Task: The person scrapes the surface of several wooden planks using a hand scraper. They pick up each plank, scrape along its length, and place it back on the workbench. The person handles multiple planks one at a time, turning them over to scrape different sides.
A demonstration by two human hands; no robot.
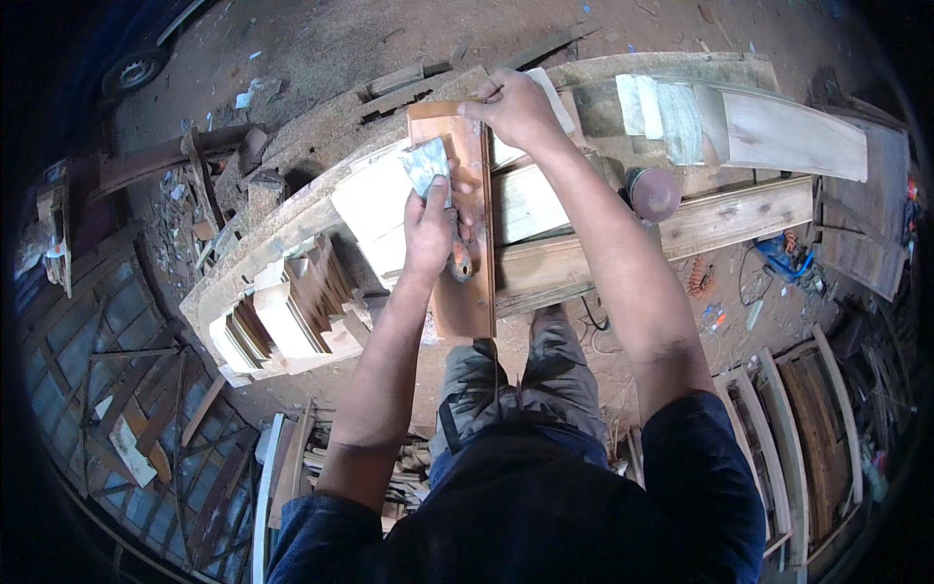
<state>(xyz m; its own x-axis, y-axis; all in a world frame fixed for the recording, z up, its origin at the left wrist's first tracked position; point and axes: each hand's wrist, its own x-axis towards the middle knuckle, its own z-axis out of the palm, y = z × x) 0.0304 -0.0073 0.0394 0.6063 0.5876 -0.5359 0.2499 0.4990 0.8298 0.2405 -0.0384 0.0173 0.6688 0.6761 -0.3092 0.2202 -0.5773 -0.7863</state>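
My left hand (432, 237) grips a putty knife (425, 166) with a broad, whitish-smeared metal blade pointing away from me. Its worn handle (460, 252) hangs below my fingers, over a reddish-brown wooden board (463, 306). That board lies lengthwise in front of me, its near end jutting over the bench edge towards my legs. At its far end, my right hand (514, 109) pinches the corner between thumb and fingers. Pale planed boards (529, 204) lie beneath and to the right of it.
Stacked wood pieces (292, 314) stand on the workbench (219, 292) at left. Rightward are pale panels (792, 131), a round object with a flat pinkish disc face (654, 194), and another plank (737, 215). An orange coiled hose (702, 277) and a blue tool (782, 255) lie on the ground.
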